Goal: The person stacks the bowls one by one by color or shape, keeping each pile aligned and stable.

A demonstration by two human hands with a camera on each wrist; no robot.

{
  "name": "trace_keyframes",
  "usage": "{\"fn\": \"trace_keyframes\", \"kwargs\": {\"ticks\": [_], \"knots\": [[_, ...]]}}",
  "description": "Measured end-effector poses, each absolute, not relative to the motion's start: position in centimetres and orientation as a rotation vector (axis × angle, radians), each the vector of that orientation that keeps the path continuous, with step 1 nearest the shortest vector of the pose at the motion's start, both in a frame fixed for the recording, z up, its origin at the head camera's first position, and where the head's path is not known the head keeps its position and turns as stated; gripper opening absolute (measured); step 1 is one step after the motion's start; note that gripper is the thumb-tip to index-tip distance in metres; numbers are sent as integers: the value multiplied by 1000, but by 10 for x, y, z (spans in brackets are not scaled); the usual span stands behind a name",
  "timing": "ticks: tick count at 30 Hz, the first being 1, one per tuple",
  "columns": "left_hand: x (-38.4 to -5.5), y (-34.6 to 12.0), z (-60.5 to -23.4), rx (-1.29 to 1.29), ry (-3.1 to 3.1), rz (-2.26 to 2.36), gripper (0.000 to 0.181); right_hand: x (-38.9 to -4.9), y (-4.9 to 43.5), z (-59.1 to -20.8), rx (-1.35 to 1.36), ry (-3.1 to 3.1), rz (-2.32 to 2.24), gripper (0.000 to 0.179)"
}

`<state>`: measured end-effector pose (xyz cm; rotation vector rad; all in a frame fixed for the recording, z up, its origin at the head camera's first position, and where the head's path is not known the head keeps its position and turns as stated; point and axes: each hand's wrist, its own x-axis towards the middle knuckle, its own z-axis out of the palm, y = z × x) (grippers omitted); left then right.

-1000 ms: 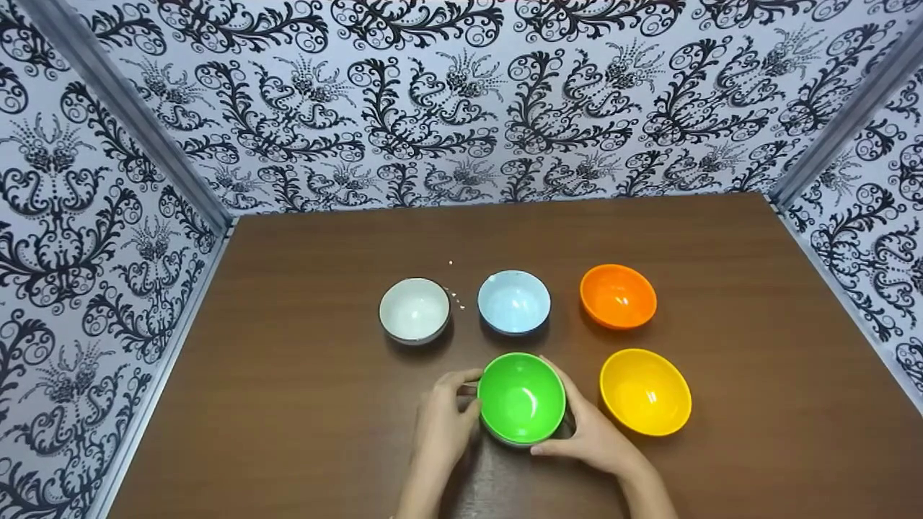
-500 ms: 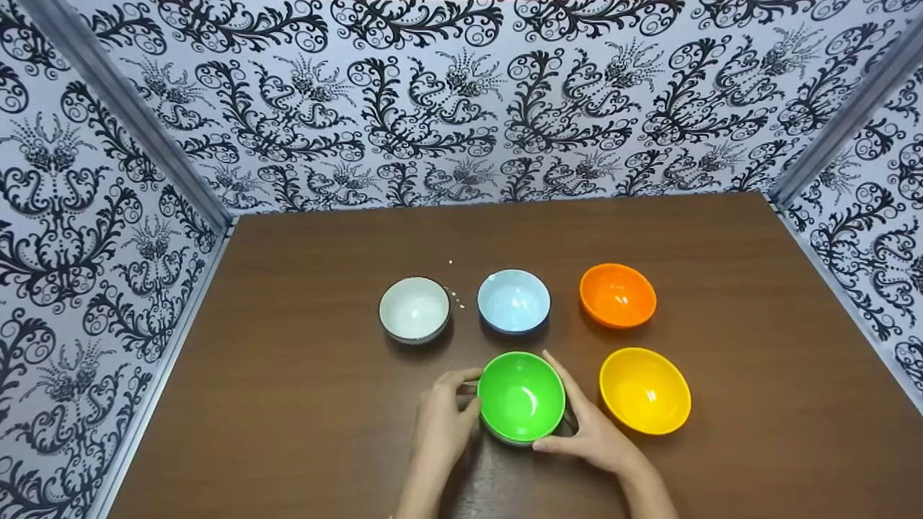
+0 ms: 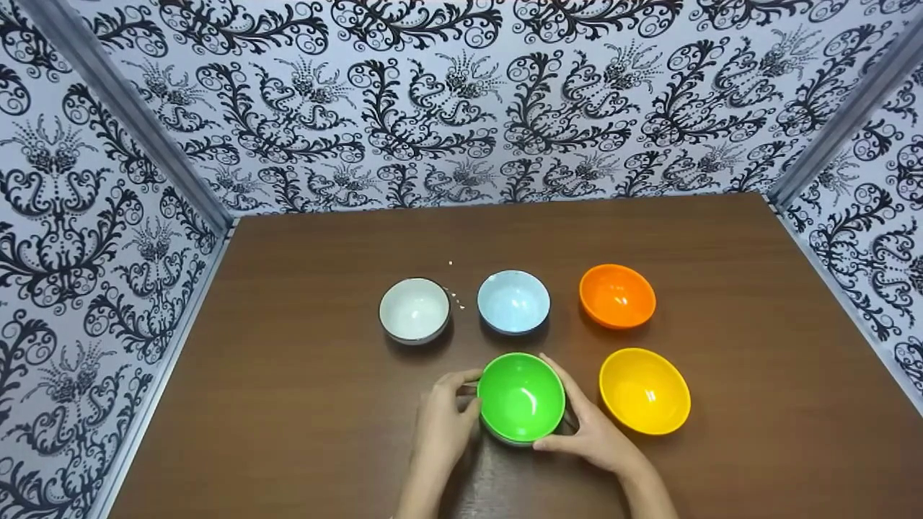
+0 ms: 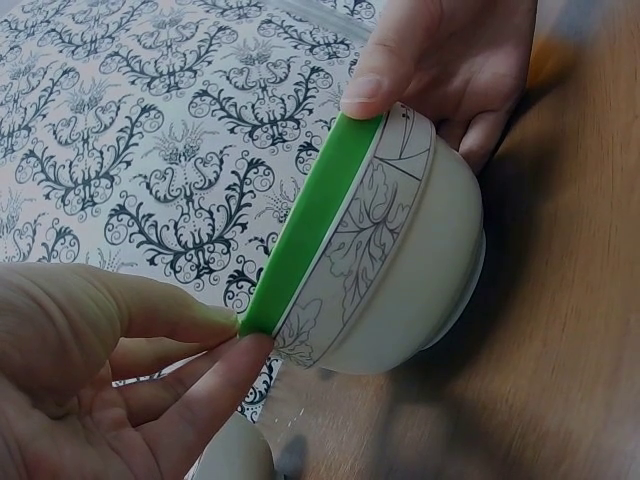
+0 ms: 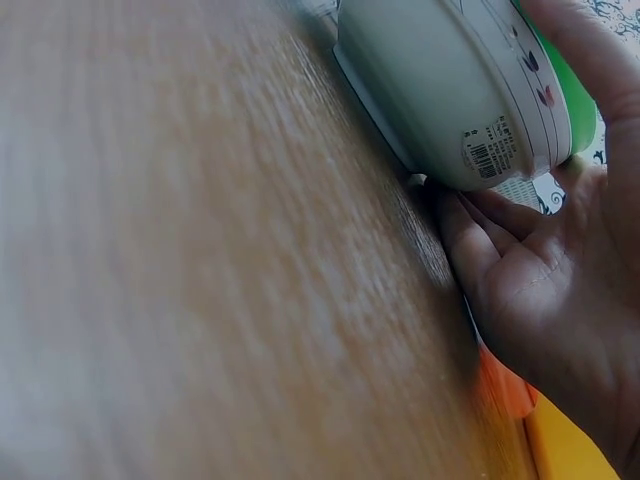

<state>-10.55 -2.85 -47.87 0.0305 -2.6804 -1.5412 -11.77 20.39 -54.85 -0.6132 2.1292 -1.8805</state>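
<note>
A green bowl [image 3: 520,396] sits nested in a white bowl with a leaf-and-line pattern [image 4: 395,270]; only the green one's rim band shows above it in the left wrist view. My left hand [image 3: 445,418] holds the green rim at its left side, thumb and fingertips against it. Around the right side curves my right hand [image 3: 595,432], its thumb on the near edge and a finger at the far edge. In the right wrist view, the white bowl [image 5: 430,90] bears a barcode sticker, and some fingers of my right hand [image 5: 560,250] lie low beside it.
Beyond the hands stand a white bowl with a dark rim [image 3: 414,310], a light blue bowl [image 3: 513,301] and an orange bowl [image 3: 617,295]. Right of my right hand is a yellow bowl [image 3: 644,391]. Small white specks [image 3: 456,297] lie on the brown table [image 3: 303,360]; patterned walls [image 3: 461,108] surround it.
My right hand's finger at the far rim lifted slightly off and came back down. The bowls and my left hand have stayed in place.
</note>
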Motion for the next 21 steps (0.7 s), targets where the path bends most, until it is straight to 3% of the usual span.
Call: {"fn": "trace_keyframes", "kwargs": {"ticks": [21], "knots": [[-107, -46, -480, 78, -2582, -1667, 29, -118, 205, -550, -583, 2129, -1880, 108]]}}
